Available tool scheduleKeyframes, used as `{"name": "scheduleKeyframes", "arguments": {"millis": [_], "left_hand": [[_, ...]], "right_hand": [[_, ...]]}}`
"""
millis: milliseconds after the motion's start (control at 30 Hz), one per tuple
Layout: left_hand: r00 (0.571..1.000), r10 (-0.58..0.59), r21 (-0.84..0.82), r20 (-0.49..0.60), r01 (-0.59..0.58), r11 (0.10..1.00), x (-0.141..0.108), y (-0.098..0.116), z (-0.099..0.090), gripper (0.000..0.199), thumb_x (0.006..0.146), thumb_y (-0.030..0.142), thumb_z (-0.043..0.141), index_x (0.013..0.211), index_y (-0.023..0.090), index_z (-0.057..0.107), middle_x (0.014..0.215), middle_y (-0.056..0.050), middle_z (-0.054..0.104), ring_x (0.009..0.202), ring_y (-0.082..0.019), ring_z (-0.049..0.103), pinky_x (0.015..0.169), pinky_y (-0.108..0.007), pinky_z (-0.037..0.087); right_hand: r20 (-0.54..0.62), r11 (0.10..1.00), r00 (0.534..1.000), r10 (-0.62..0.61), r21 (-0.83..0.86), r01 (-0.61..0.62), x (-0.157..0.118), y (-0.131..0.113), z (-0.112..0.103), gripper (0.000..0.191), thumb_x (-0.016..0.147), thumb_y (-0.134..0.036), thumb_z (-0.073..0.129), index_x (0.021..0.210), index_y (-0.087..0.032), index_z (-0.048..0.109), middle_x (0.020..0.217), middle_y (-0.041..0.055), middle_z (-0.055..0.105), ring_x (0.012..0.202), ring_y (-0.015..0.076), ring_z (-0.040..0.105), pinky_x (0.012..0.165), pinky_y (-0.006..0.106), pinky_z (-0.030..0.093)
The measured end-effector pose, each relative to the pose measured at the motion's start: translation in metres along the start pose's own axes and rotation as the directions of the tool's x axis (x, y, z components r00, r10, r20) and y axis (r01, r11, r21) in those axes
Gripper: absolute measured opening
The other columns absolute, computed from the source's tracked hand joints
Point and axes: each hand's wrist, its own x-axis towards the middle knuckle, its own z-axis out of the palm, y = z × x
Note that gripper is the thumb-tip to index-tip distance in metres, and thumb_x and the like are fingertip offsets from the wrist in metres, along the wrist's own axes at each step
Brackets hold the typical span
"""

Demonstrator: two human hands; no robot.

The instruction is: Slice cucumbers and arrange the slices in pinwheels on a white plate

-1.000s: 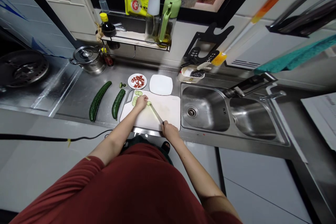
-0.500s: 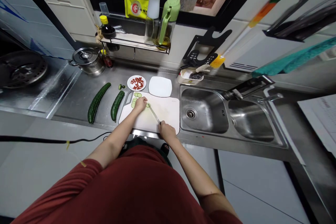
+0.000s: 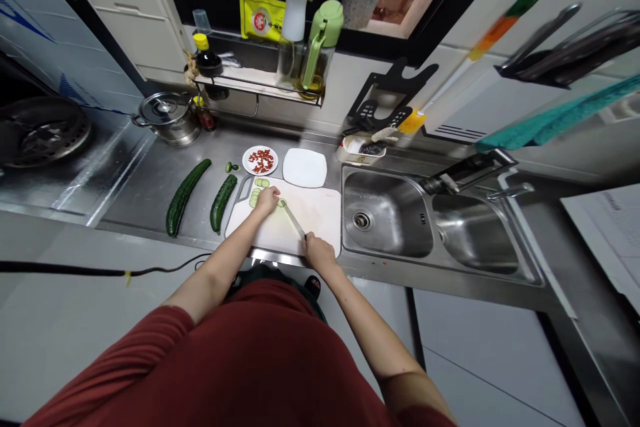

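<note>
A kitchen knife [image 3: 294,219] slants across the white cutting board [image 3: 320,210], its handle inside my closed right hand [image 3: 320,252] near the board's front edge. By the blade's tip lies a pale green cucumber slice [image 3: 282,203]. Just left of that slice is my left hand [image 3: 268,201], fingers curled together over the board. Whatever the fingertips pinch is too small to make out. More cucumber slices [image 3: 255,197] are on the board's left part, partly hidden by my left hand. Two whole dark green cucumbers, a shorter one [image 3: 223,203] and a longer one [image 3: 189,197], lie left of the board.
Behind the board stand a plate of chopped red pieces [image 3: 261,160] and a white square plate [image 3: 305,167]. Small green cut ends [image 3: 231,167] lie nearby. A steel pot [image 3: 169,119] stands back left. The double sink [image 3: 387,210] adjoins the board's right side. Bottles stand on a wall shelf [image 3: 260,79].
The camera view has shifted slightly. Both hands, the knife and the slice at its tip keep nearly the same places on the board.
</note>
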Motion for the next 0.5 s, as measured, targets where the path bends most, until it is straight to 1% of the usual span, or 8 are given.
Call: {"name": "scheduleKeyframes", "arguments": {"millis": [233,367,500], "left_hand": [[1.000,-0.024,0.003,0.006,0.024,1.000,-0.0002,0.0006,-0.0001,0.024,0.078,0.013,0.054,0.095,0.021,0.070,0.096,-0.005,0.070,0.091,-0.017,0.061,0.082,-0.026,0.044],[1.000,-0.014,0.004,-0.002,0.014,1.000,0.0008,-0.0008,0.0008,0.023,0.079,0.014,0.053,0.094,0.020,0.070,0.096,-0.006,0.070,0.091,-0.017,0.061,0.081,-0.026,0.044],[1.000,-0.017,0.004,-0.003,0.017,1.000,0.0014,-0.0011,0.0013,0.022,0.080,0.014,0.053,0.093,0.020,0.070,0.095,-0.006,0.070,0.090,-0.017,0.061,0.081,-0.026,0.044]], "right_hand": [[-0.003,1.000,1.000,-0.002,0.006,0.002,0.0035,-0.0026,-0.0016,0.031,0.099,-0.032,0.032,0.112,-0.012,0.052,0.100,0.0159,0.068,0.097,0.0246,0.066,0.080,0.032,0.046],[-0.016,1.000,1.000,-0.015,-0.009,0.015,0.0043,-0.0024,-0.0022,0.031,0.099,-0.031,0.033,0.111,-0.012,0.053,0.099,0.0161,0.069,0.095,0.0255,0.067,0.079,0.033,0.047],[-0.003,1.000,1.000,-0.009,0.000,0.009,0.0041,-0.0037,-0.0051,0.031,0.099,-0.030,0.032,0.111,-0.012,0.053,0.099,0.0168,0.068,0.096,0.0249,0.066,0.080,0.033,0.046]]}}
